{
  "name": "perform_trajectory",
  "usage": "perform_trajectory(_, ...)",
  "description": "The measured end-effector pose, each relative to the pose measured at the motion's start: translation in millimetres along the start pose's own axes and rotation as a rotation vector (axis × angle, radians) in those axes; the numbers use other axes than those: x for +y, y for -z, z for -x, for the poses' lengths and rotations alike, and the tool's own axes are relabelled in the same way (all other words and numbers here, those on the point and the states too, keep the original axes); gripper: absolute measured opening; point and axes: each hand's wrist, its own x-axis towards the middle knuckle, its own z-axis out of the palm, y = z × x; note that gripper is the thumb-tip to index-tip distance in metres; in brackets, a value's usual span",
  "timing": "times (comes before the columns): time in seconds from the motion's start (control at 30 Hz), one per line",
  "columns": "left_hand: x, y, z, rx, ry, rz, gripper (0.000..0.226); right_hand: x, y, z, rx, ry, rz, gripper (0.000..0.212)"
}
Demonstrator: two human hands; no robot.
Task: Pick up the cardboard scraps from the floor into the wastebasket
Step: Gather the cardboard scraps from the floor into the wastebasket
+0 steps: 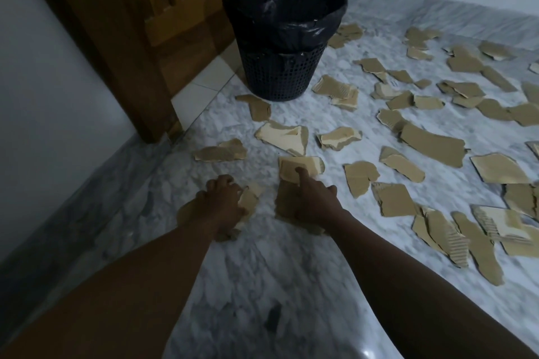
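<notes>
Head view. Scraps [431, 143] lie on the floor [262, 271] before and right of the wastebasket [284, 38]. Left hand [221, 201] curls round a small scrap [250, 198]; right hand [315, 198] presses one finger on a pale scrap [288, 167], grip unclear. Likely fault: flat pieces skidding on smooth stone.

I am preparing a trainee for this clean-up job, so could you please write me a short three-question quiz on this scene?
1. True or false: the wastebasket lies tipped on its side.
2. The right hand has its index finger: A) pressed on a cardboard scrap; B) hooked over the basket's rim; C) hovering in the air.
3. Fill in: in the head view, most scraps on the floor lie to the wastebasket's ____.
Key: 1 false, it stands upright. 2 A. 3 right.
</notes>
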Motion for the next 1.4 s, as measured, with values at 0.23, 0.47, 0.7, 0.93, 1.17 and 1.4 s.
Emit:
perform_trajectory(0.23,-39.0,4.7,0.4,-0.073,0.164,0.118,0.070,-3.7,7.8,-31.3,0.010,0.038,0.290,0.086)
perform_trajectory(0.47,-23.5,8.5,-12.2,-0.037,0.059,0.062,0.066,-13.1,11.6,-39.4,-0.106,0.046,0.306,0.078)
perform_trajectory(0.7,-12.6,8.3,-17.3,0.039,-0.053,0.080,0.052,-7.9,11.0,-34.0,-0.138,0.039,0.315,0.092)
perform_trajectory(0.93,-6.9,5.8,-20.6,0.051,-0.058,0.081,0.051,-20.9,19.2,-41.4,-0.159,0.110,0.317,0.073)
perform_trajectory(1.17,-8.5,1.9,-23.0,0.056,-0.041,0.158,0.052,-17.3,9.3,-28.8,-0.116,0.247,0.428,0.057)
perform_trajectory(1.4,1.2,-0.5,-28.0,0.075,-0.045,0.147,0.051,-7.9,8.0,-20.1,-0.152,0.250,0.243,0.091)
